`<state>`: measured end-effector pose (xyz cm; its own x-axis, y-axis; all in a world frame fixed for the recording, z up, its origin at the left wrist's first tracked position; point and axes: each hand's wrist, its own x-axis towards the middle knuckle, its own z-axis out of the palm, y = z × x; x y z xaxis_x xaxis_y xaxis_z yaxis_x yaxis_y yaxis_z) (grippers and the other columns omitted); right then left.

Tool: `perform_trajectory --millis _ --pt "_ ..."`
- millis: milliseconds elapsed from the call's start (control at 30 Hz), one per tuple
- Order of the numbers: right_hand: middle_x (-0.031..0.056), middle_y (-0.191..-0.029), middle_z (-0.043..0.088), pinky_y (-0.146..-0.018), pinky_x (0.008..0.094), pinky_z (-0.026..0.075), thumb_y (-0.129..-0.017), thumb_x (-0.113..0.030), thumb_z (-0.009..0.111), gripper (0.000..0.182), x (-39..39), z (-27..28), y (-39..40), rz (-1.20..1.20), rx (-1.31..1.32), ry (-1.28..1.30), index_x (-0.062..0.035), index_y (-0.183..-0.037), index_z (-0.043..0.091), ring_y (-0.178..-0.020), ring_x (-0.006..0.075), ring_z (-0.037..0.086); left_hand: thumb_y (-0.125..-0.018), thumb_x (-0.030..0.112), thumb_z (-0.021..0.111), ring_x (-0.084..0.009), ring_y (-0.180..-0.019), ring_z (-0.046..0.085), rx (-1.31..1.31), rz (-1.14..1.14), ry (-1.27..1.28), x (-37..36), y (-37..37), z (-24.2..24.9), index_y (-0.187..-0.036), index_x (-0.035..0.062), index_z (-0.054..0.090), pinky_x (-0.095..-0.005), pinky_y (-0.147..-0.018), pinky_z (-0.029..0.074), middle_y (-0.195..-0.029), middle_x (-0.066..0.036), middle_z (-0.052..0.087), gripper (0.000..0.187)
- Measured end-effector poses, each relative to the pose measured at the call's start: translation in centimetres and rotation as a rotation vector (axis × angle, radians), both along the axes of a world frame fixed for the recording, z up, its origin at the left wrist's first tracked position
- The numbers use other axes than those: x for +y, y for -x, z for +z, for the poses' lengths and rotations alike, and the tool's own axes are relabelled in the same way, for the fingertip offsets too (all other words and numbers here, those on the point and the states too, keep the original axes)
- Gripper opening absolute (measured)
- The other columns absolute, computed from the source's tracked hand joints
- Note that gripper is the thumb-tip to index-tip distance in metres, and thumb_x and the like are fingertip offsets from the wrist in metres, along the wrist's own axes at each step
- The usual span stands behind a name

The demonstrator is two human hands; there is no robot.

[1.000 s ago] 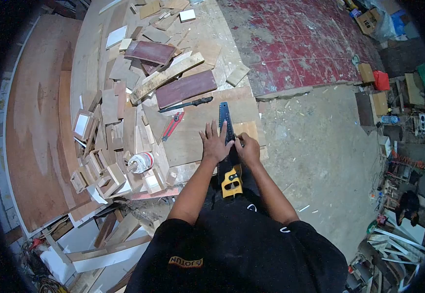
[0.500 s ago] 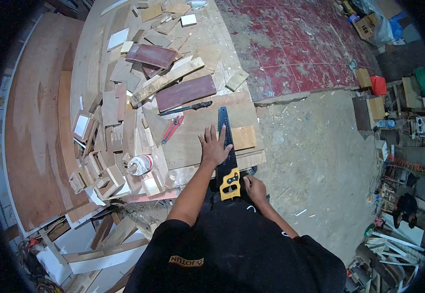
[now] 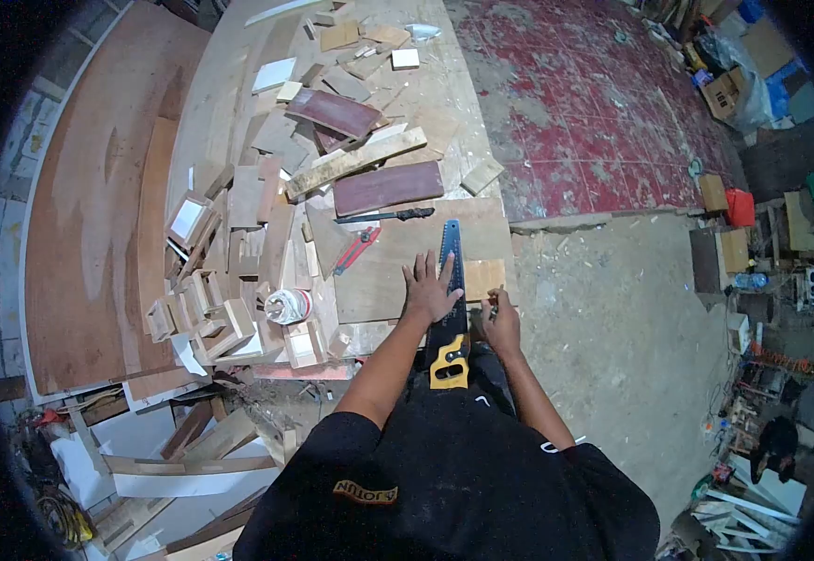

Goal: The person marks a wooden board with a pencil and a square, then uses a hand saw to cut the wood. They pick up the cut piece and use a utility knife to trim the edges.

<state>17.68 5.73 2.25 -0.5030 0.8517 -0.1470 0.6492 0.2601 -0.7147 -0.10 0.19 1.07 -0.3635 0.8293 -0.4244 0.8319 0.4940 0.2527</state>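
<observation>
A handsaw (image 3: 450, 360) with a black blade and yellow handle lies along the bench's front part, its handle near my body. My left hand (image 3: 432, 292) rests with spread fingers at the blade's left edge, on the board (image 3: 379, 266). To the right of the saw is a small light wood block (image 3: 486, 276). My right hand (image 3: 500, 323) is at this block's near edge, fingers pinched around something small and dark that I cannot make out. Left of the saw lie a red cutter (image 3: 358, 250) and a thin black-handled tool (image 3: 413, 214).
Purple-brown boards (image 3: 388, 187), a long wood strip (image 3: 360, 161) and offcuts cover the bench's far part. A white container (image 3: 288, 306) stands near small wooden frames (image 3: 206, 318) at left. A large panel (image 3: 93, 215) leans further left. Cluttered shelves line the right.
My right hand has moved up from beside the saw's handle to the light block's near edge. The whole view has shifted, with the bench now further right. My left hand stays by the blade.
</observation>
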Motion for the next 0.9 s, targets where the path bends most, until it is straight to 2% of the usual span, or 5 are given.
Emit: perform_trajectory --millis 267,467,633,733,900 --pt "0.0256 -0.101 0.067 -0.079 0.0503 0.051 -0.087 -0.01 0.059 0.055 1.9 3.7 11.4 0.335 -0.061 -0.052 -0.0033 -0.14 0.043 -0.093 0.0427 0.065 -0.092 0.06 0.044 -0.0403 -0.147 0.014 0.137 -0.063 -0.041 -0.5 0.5 -2.5 -0.155 0.0214 0.024 -0.0642 -0.115 0.012 -0.161 -0.015 0.016 0.077" --pt "0.0275 -0.099 0.066 -0.079 0.0536 0.05 -0.083 -0.01 0.059 0.082 3.5 4.0 18.2 0.45 -0.114 -0.062 -0.0058 -0.153 0.017 -0.091 0.0448 0.064 -0.092 0.055 0.046 -0.0383 -0.146 0.018 0.136 -0.088 -0.09 0.2 0.6 -5.5 -0.154 0.0212 0.024 -0.0626 -0.115 0.015 -0.159 -0.014 0.022 0.074" --pt "0.0265 -0.102 0.065 -0.082 0.0519 0.05 -0.083 -0.011 0.062 0.07 1.1 3.8 13.0 0.352 -0.018 0.006 -0.0031 -0.146 0.032 -0.093 0.0444 0.063 -0.092 0.052 0.047 -0.0367 -0.145 0.021 0.11 -0.102 -0.119 -0.1 1.1 -6.9 -0.154 0.0211 0.025 -0.0614 -0.114 0.018 -0.158 -0.012 0.026 0.072" --pt "0.0233 -0.103 0.064 -0.083 0.0486 0.05 -0.081 -0.014 0.069 0.054 -2.1 0.5 5.2 0.168 0.161 0.043 -0.0009 -0.128 0.047 -0.096 0.0425 0.062 -0.087 0.051 0.06 -0.044 -0.149 0.0 0.008 -0.058 0.1 0.1 0.6 0.1 -0.158 0.0222 0.006 -0.0699 -0.112 0.003 -0.162 -0.022 0.004 0.093" --pt "0.0221 -0.107 0.062 -0.086 0.0407 0.051 -0.081 -0.018 0.075 0.048 -7.3 -0.6 -4.8 0.034 -0.196 0.044 0.0019 -0.116 0.05 -0.098 0.0366 0.063 -0.091 0.057 0.052 -0.0444 -0.148 0.0 -0.041 -0.033 -0.007 0.0 0.4 -1.1 -0.158 0.0211 0.005 -0.0714 -0.111 0.004 -0.161 -0.024 0.005 0.089"
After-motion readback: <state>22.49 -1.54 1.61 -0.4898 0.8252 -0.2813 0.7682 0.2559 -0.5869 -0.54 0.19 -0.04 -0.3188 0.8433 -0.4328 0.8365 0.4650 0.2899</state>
